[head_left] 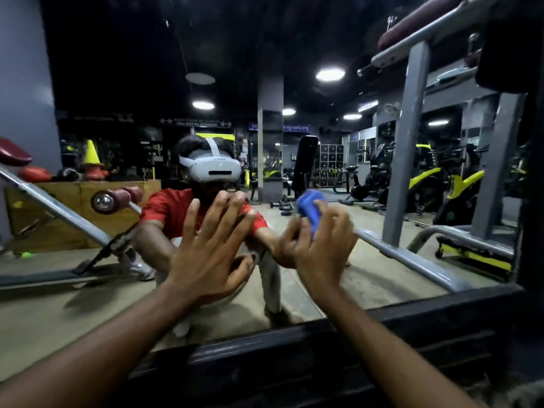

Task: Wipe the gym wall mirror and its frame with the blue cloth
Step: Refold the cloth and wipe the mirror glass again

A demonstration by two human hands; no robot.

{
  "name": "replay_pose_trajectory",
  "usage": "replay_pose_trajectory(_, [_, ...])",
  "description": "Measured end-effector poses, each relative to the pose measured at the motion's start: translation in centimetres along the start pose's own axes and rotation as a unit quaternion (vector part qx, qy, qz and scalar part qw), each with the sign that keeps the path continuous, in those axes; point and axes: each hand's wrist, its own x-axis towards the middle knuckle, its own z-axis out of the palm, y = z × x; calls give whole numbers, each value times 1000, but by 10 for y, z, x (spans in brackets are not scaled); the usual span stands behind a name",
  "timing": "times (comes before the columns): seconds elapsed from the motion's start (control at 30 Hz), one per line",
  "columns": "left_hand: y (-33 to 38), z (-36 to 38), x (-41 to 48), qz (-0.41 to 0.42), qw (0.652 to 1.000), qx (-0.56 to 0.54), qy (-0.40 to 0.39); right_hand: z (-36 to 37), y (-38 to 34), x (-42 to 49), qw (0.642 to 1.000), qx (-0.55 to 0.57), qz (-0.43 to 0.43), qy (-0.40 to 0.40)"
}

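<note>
Forearms reach out from beneath my remote head-camera feed and cross the black frame (294,351), whose bottom rail lies closest to the lens. Just above the frame, the left hand (206,260) lies flat on the mirror (376,278), fingers straight and spread, holding nothing. I judge it a brace for the crouching person. To its right, also just above the frame, the right hand (323,248) has its fingers curled tight round the blue cloth (312,209), pressing it to the glass. The wad bulges past the fingertips, which I read as a thick pad for rubbing. Whether the frame has been wiped, I cannot tell. Beyond the frame, the glass reflects gym machines under ceiling lights.
</note>
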Motion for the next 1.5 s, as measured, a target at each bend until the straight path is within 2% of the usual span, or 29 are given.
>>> replay_pose_trajectory(0.03, [-2,-1,0,-1,1000,6,5,1,-1,-2,995,7,-95,-33])
replay_pose_trajectory(0.1, [-8,-6,6,-16,1000,19,9,0,9,11,956,23,-279,-81])
replay_pose_trajectory(0.13, [-11,-10,14,-22,999,31,10,-2,20,26,933,25,-348,-86])
replay_pose_trajectory(0.17, [-13,-13,26,-24,999,45,7,-4,31,42,922,20,-380,-76])
replay_pose_trajectory(0.2, [-16,-15,38,-21,998,54,-2,-6,41,58,930,7,-362,-58])
replay_pose_trajectory(0.23, [-18,-17,48,-17,998,58,-15,-7,50,74,956,-7,-293,-28])
replay_pose_trajectory(0.3, [-18,-22,63,-21,997,65,-41,-12,57,107,998,-16,-41,43])
replay_pose_trajectory(0.33, [-16,-23,67,-31,996,68,-53,-13,56,122,993,0,86,78])
replay_pose_trajectory(0.37, [-14,-25,69,-39,995,71,-63,-12,48,133,980,22,172,102])
replay_pose_trajectory(0.4, [-12,-25,69,-43,994,73,-65,-8,37,141,972,44,205,108])
replay_pose_trajectory(0.43, [-10,-25,70,-46,994,73,-59,-4,25,145,975,62,187,99])
replay_pose_trajectory(0.47, [-9,-24,70,-49,995,69,-54,1,12,144,985,72,134,79])
replay_pose_trajectory(0.53, [-3,-23,69,-60,996,54,-40,8,-4,131,996,80,-30,27])
replay_pose_trajectory(0.63, [19,-23,65,-74,996,45,-29,6,21,107,955,81,-278,-58])
replay_pose_trajectory(0.7, [45,-19,59,-70,997,29,-28,1,64,92,933,64,-345,-83])
replay_pose_trajectory(0.73, [58,-16,56,-52,998,21,-30,-2,86,85,943,54,-320,-79])
replay_pose_trajectory(0.77, [73,-11,53,-27,999,16,-38,-6,107,80,963,45,-257,-64])
replay_pose_trajectory(0.83, [99,0,49,14,997,20,-68,-14,143,77,997,34,-63,1])
replay_pose_trajectory(0.9, [114,5,48,8,996,28,-89,-24,159,73,992,51,102,60])
replay_pose_trajectory(0.93, [117,5,47,-3,995,31,-93,-26,160,66,986,58,140,67])
replay_pose_trajectory(0.97, [118,4,46,-10,995,33,-97,-27,157,54,987,60,139,58])
replay_pose_trajectory(1.0, [119,3,44,-13,994,33,-104,-26,152,37,993,60,102,31])
replay_pose_trajectory(1.07, [119,0,33,-18,993,24,-112,-25,137,-8,996,62,-42,-59])
replay_pose_trajectory(1.17, [129,-2,6,-31,992,19,-120,-27,133,-50,949,80,-252,-174])
replay_pose_trajectory(1.23, [138,0,-13,-30,990,27,-137,-30,150,-46,930,87,-303,-187])
replay_pose_trajectory(1.3, [144,2,-28,-44,988,25,-149,-35,173,-38,954,59,-252,-151])
replay_pose_trajectory(1.37, [154,6,-38,-49,987,18,-152,-39,199,-29,992,8,-94,-82])
replay_pose_trajectory(1.43, [164,12,-41,-17,989,15,-149,-44,212,-31,997,-18,78,-18])
replay_pose_trajectory(1.5, [171,20,-38,4,990,-4,-139,-43,205,-50,986,-21,168,0])
